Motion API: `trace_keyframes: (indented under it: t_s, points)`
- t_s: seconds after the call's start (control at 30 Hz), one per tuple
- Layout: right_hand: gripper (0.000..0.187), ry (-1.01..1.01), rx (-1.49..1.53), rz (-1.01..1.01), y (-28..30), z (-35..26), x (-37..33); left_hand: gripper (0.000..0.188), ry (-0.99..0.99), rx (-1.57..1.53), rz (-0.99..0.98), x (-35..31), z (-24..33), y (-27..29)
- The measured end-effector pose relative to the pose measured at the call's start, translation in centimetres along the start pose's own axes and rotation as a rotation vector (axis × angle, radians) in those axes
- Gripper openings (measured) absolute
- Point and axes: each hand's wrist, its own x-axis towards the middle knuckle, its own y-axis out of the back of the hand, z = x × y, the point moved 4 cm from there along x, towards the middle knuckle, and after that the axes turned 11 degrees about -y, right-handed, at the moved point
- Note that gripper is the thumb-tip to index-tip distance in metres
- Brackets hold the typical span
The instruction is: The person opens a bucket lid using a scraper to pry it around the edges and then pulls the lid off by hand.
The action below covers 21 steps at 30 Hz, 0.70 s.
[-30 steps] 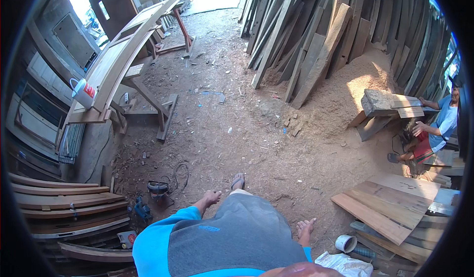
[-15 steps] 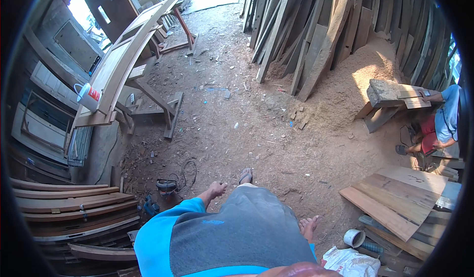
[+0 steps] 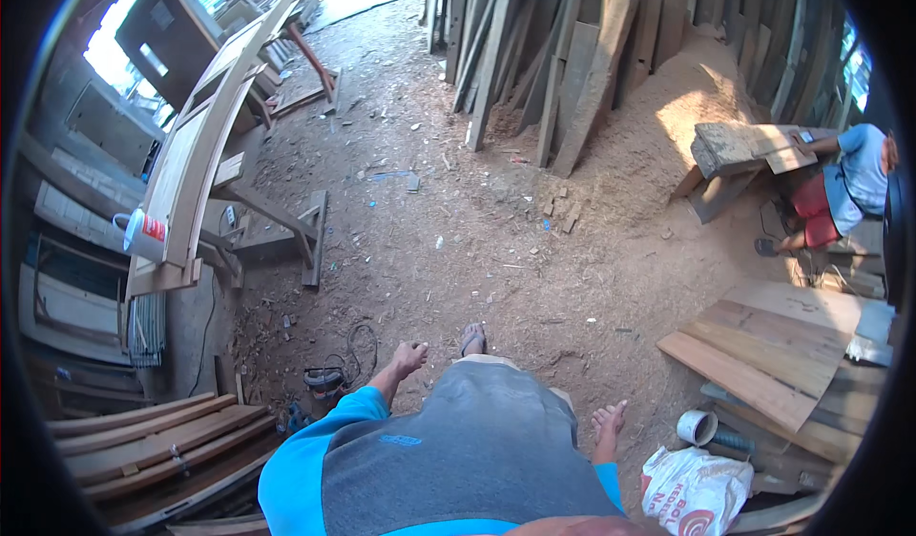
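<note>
My left hand (image 3: 410, 357) hangs in front of my body over the dirt floor, its fingers loosely bent and nothing in it. On the other side, my right hand (image 3: 609, 421) is held out low with the fingers apart, also holding nothing. Neither hand touches any object. Closest to the left hand on the ground is a dark corded power tool (image 3: 324, 379), its black cable looped beside it. Near the right hand lie a white printed sack (image 3: 695, 490) and a short white pipe-like cylinder (image 3: 697, 428). One sandalled foot (image 3: 473, 338) shows ahead of me.
A long wooden frame (image 3: 196, 168) rests on trestles at left, carrying a white bucket (image 3: 145, 235). Planks (image 3: 582, 87) lean behind a sawdust heap (image 3: 701, 97). Stacked boards (image 3: 162, 441) flank me, with wide panels (image 3: 763, 355) at right. A co-worker (image 3: 849, 178) sits by a bench (image 3: 735, 149).
The view has shifted, so the far planks and the frame sit further left. My right hand has swung forward and outward; my left hand has risen slightly. The co-worker shows more fully.
</note>
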Motion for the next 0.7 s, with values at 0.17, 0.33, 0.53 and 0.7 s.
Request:
trace_keyframes:
  t_s: [0.17,0.33,0.53,0.7]
  points:
    - [0.095,-0.066,-0.02,0.091,-0.9,3.5,-2.0,0.022,0.158,-0.432,-0.254,1.0,-4.3,2.4]
    - [0.085,-0.075,0.078,0.18,-2.4,7.7,-5.0,0.027,-0.011,0.068,-0.323,1.4,-2.1,2.1]
    - [0.083,-0.06,0.138,0.252,-3.1,15.1,-8.9,0.027,0.19,0.072,-0.258,8.8,-0.1,2.7]
    - [0.08,-0.025,0.181,0.394,-0.8,21.3,-12.0,0.029,0.037,0.198,-0.342,14.5,4.0,1.6]
